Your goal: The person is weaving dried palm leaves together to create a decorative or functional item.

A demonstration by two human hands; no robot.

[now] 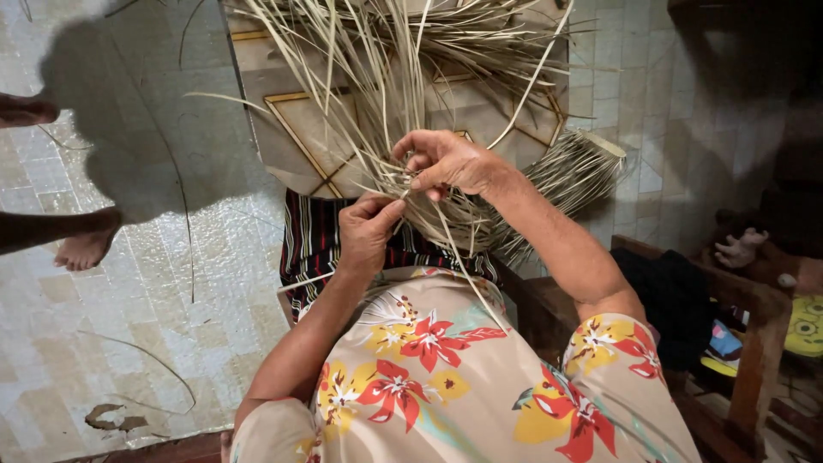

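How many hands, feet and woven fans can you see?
Hands: 2, the left hand and right hand, both pinching dry straw strips.
Bare feet on the tiled floor: 1.
Woven straw fans: 1.
Total: 4.

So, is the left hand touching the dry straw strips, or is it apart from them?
Touching. The head view shows the left hand closed on the dry straw strips, its thumb pressing them where they cross, just below the right hand.

Pale tiled floor (163, 283); a dark wooden chair (754, 317) stands at right.
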